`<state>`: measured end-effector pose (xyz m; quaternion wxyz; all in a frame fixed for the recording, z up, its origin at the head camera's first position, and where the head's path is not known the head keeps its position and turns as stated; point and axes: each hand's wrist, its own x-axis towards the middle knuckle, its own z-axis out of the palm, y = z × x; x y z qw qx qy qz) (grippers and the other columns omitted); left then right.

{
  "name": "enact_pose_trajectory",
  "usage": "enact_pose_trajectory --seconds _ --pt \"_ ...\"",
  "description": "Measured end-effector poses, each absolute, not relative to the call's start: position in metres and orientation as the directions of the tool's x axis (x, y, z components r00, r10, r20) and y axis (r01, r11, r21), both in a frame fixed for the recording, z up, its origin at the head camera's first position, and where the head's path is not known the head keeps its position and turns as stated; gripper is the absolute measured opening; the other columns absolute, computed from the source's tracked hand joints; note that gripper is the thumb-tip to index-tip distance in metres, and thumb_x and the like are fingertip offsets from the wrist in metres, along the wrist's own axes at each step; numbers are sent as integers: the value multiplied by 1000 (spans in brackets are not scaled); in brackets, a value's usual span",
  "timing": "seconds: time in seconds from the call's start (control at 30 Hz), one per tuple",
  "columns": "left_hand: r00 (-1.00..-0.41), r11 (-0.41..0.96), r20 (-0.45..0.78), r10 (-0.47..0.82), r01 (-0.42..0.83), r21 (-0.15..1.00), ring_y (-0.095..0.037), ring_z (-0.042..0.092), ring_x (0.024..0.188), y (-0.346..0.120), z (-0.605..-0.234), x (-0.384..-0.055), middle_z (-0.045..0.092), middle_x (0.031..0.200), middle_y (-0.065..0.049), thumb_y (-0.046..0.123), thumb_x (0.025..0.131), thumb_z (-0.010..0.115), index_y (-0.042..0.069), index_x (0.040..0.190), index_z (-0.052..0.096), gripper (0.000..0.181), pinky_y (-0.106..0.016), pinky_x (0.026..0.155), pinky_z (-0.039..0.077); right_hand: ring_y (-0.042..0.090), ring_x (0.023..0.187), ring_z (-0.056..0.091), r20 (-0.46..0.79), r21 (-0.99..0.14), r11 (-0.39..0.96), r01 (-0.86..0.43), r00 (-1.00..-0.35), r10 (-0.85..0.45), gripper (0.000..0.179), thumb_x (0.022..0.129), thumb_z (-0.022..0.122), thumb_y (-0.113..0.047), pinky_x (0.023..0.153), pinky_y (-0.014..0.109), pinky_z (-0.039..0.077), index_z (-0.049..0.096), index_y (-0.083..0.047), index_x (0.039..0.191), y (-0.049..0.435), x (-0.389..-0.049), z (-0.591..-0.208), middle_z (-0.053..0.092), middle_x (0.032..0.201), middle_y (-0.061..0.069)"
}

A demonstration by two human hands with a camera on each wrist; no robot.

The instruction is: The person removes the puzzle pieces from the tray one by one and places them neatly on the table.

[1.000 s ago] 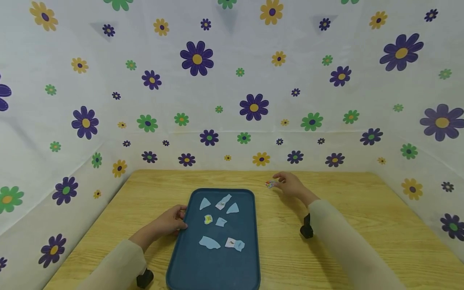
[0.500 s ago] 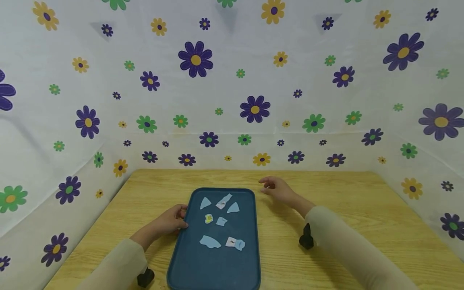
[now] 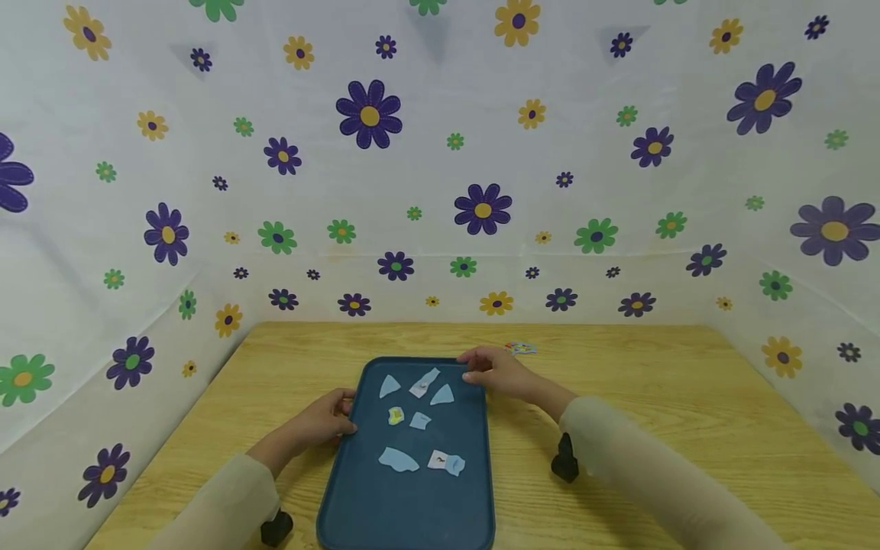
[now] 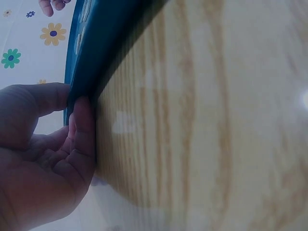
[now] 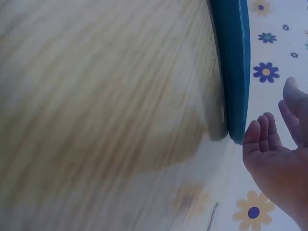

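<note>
A dark blue tray (image 3: 406,504) lies on the wooden table with several flat, irregular light-blue pieces on it, such as the wavy one (image 3: 398,459). My left hand (image 3: 319,418) grips the tray's left edge; in the left wrist view the thumb (image 4: 50,96) lies at the rim and the fingers curl beneath. At the tray's far right corner, my right hand (image 3: 505,373) has its fingers loosely bent over the rim. The right wrist view shows that hand (image 5: 276,159) with fingers apart, holding nothing. Whether it touches the rim I cannot tell.
Just behind my right hand, a small multicoloured flat piece (image 3: 522,348) lies on the wooden table (image 3: 639,397). A yellow-and-white piece (image 3: 396,415) is among those on the tray. White flowered cloth (image 3: 412,153) encloses the table at the back and sides.
My right hand has let go of the multicoloured piece on the table and moved left and nearer, to the tray's far right corner. The left hand and tray stay put.
</note>
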<state>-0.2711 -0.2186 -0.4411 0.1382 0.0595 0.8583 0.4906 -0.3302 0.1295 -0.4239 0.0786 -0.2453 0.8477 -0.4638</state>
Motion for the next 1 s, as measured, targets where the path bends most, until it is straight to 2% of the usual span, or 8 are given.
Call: enact_pose_trajectory --seconds 0.2,0.33,0.43,0.63,1.0 --pt "-957 511 -168 239 -23 859 -23 53 82 -219 -444 -270 51 98 -13 -8 82 64 -9 138 39 62 -36 64 49 19 91 56 88 -799 449 -400 -816 -572 33 93 67 -12 82 33 47 62 0 123 118 -334 -426 62 105 8" --pt "-958 510 -161 236 -19 860 -23 53 81 -219 -447 -270 51 98 -12 -8 82 65 -8 138 40 61 -36 63 48 20 95 56 41 -803 446 -396 -783 -621 36 90 69 -10 86 34 48 62 -1 124 113 -337 -428 62 116 13" --pt "-959 514 -154 238 -10 858 -23 53 81 -219 -449 -270 51 98 -12 -7 82 65 -8 138 40 62 -36 63 49 21 98 56 -3 -794 462 -394 -758 -653 38 88 72 -9 89 34 47 62 -2 124 109 -338 -429 62 121 11" --pt "-959 521 -147 243 1 854 -23 54 82 -219 -448 -270 52 99 -12 -7 82 65 -7 139 40 62 -36 65 49 19 96 53 -58 -721 547 -426 -749 -660 41 84 76 -10 86 33 46 65 -8 123 103 -337 -427 63 113 2" --pt "-957 521 -151 249 1 853 -23 53 81 -219 -447 -268 52 99 -12 -7 82 65 -8 139 39 63 -37 63 49 17 88 48 -36 -637 567 -522 -715 -698 39 83 77 -9 79 30 42 69 -12 121 98 -336 -433 55 106 1"
